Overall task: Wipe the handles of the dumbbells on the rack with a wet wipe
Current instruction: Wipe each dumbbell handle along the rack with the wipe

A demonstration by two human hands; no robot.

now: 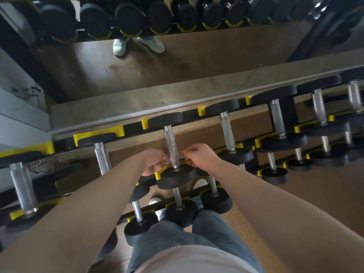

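Both hands flank the centre dumbbell's knurled handle (171, 146): left hand (154, 162) curled loosely beside it, right hand (199, 155) fingers pinched together; no wipe discernible.

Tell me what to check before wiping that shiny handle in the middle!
1. Handle within reach: ok, both hands sit at its lower end.
2. Left hand beside the handle: ok.
3. Right hand on the other side: ok.
4. Wet wipe in the fingers: cannot tell, no wipe shows.
5. Dumbbell resting in its yellow cradle: ok.
6. Handle already wiped: cannot tell.
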